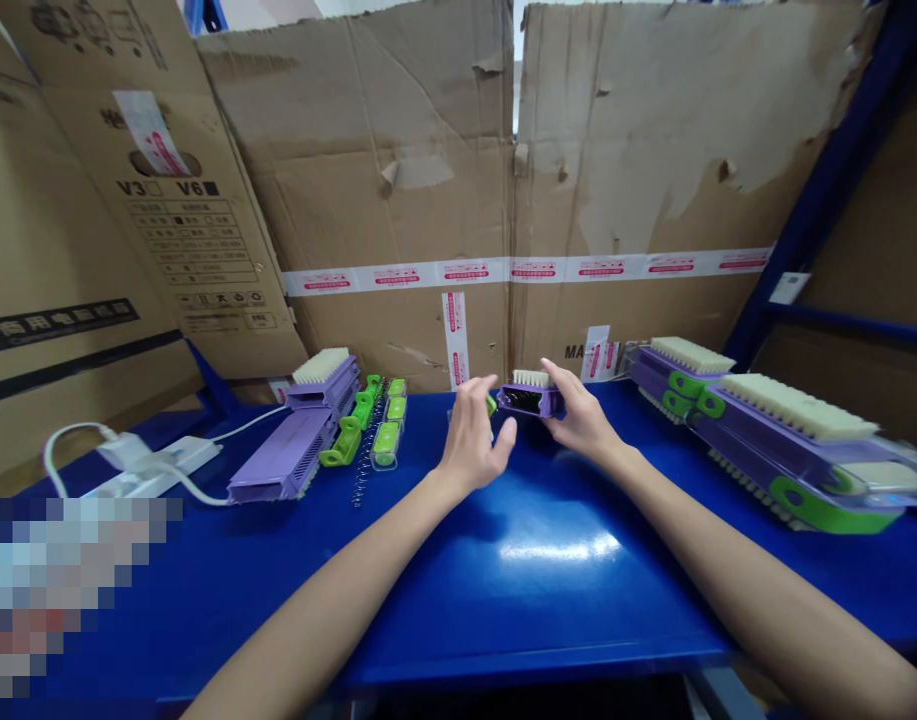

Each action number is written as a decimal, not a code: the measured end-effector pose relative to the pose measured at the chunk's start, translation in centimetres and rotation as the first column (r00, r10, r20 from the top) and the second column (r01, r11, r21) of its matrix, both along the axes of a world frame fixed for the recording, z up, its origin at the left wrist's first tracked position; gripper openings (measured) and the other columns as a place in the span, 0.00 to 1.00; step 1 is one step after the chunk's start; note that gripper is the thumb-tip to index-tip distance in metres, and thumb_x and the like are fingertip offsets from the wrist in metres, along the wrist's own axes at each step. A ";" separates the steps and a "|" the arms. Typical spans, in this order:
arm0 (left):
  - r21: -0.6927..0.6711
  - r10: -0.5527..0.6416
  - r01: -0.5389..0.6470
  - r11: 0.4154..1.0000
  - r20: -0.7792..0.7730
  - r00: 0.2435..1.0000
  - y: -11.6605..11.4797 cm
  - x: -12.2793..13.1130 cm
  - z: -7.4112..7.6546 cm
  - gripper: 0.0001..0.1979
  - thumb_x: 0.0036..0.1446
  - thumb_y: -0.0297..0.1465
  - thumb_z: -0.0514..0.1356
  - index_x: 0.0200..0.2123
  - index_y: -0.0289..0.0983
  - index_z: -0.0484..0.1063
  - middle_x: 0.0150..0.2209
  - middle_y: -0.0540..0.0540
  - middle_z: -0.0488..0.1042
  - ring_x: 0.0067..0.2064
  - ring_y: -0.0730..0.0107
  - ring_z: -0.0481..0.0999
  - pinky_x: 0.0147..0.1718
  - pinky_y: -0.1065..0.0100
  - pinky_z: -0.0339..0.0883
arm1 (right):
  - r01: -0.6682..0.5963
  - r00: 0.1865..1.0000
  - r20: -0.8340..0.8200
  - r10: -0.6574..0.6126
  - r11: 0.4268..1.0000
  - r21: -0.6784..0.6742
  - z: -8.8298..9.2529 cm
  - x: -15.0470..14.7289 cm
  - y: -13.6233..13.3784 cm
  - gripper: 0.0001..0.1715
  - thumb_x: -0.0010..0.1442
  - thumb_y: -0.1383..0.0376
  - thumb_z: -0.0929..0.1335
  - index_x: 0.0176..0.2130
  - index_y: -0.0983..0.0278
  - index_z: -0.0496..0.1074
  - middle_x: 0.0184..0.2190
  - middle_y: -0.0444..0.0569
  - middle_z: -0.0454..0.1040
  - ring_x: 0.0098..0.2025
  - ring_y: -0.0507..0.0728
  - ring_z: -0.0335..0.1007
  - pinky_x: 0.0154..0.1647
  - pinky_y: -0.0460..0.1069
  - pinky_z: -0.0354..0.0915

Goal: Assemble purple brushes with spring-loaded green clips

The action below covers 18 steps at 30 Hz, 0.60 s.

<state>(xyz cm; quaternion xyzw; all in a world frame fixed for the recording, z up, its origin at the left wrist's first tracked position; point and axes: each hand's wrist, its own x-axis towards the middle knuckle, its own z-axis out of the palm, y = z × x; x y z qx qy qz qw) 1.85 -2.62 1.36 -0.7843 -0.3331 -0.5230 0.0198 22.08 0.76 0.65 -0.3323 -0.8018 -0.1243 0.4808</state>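
Over the far middle of the glossy blue table [548,560], a small purple plastic brush body topped with cream bristles [531,394] is held just above the surface between both hands. Its long axis runs left to right across the person's front, bristles pointing up, and its dark open side faces back toward the person. The right hand [584,418] clasps the right end, forefinger laid over the top and thumb underneath. The left hand [474,436] meets the left end with fingers half curled, its thumb and forefinger closing around a small green plastic piece [491,404] that touches the brush's end. To the left lie a stack of purple brush shells [285,458], a line of green plastic clips [368,420], thin metal springs [363,470] and a white power strip with cable [154,462]. To the right, a row of finished purple-and-green brushes [773,435] lies angled along the table. Worn brown cardboard sheets [398,180] stand behind.
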 end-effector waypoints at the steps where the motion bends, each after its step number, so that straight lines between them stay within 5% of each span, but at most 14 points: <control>1: 0.144 0.022 0.000 0.990 -0.150 0.988 0.0 -0.3 -0.1 0.25 0.58 0.32 0.52 0.58 0.36 0.51 0.52 0.35 0.61 0.53 0.54 0.66 0.47 0.53 0.67 | -0.008 1.000 -0.001 0.008 1.000 0.000 0.0 0.0 0.0 0.46 0.51 0.75 0.64 0.65 0.60 0.47 0.56 0.57 0.64 0.58 0.62 0.62 0.56 0.59 0.64; 5: 0.309 0.018 0.079 0.948 -0.297 0.955 0.3 -0.6 -0.2 0.24 0.58 0.22 0.48 0.58 0.36 0.52 0.51 0.36 0.62 0.54 0.59 0.66 0.50 0.56 0.65 | -0.023 1.000 0.008 0.023 1.000 0.011 0.1 0.0 0.0 0.45 0.51 0.75 0.64 0.65 0.60 0.48 0.57 0.57 0.63 0.58 0.62 0.61 0.56 0.59 0.64; 8: 0.279 -0.011 0.047 0.959 -0.127 0.992 0.4 -0.1 -0.3 0.23 0.60 0.26 0.53 0.57 0.37 0.51 0.52 0.36 0.62 0.55 0.62 0.65 0.51 0.59 0.66 | -0.010 1.000 0.005 0.010 1.000 0.024 0.1 0.1 0.0 0.44 0.52 0.74 0.64 0.65 0.60 0.48 0.57 0.57 0.64 0.58 0.62 0.62 0.56 0.59 0.64; 12: 0.161 0.116 -0.124 0.979 0.062 0.991 0.5 0.2 -0.3 0.16 0.59 0.34 0.57 0.49 0.37 0.61 0.48 0.39 0.66 0.52 0.62 0.69 0.51 0.60 0.66 | 0.005 1.000 0.002 -0.005 1.000 0.030 0.1 0.2 0.0 0.43 0.53 0.72 0.65 0.65 0.61 0.49 0.56 0.59 0.65 0.58 0.62 0.63 0.55 0.59 0.65; 18: 0.171 0.282 -0.233 0.957 -0.370 0.885 0.5 -0.6 -0.1 0.23 0.63 0.40 0.49 0.58 0.35 0.55 0.40 0.41 0.68 0.40 0.62 0.75 0.33 0.66 0.71 | 0.008 1.000 0.003 -0.009 0.999 0.034 0.0 0.2 0.1 0.42 0.54 0.72 0.64 0.65 0.61 0.49 0.56 0.59 0.65 0.57 0.63 0.63 0.54 0.59 0.65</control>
